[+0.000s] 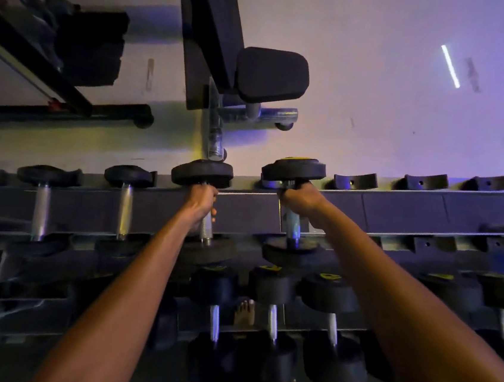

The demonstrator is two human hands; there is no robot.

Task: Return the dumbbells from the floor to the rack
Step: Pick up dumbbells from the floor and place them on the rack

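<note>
Both my arms reach out over the top tier of the dumbbell rack (404, 207). My left hand (201, 201) grips the steel handle of a black dumbbell (203, 171) whose far head lies at the rack's back rail. My right hand (298, 197) grips the handle of a second black dumbbell (293, 168) with a yellow mark on its far head; its near head sits low at the front rail. Whether either dumbbell rests fully in its saddles I cannot tell.
Two more dumbbells (127, 177) lie on the top tier to the left. Empty black saddles (356, 180) run along the rail to the right. Heavier dumbbells (274, 289) fill the lower tier. A bench with a black pad (270, 74) stands beyond the rack. My bare feet (244, 313) show below.
</note>
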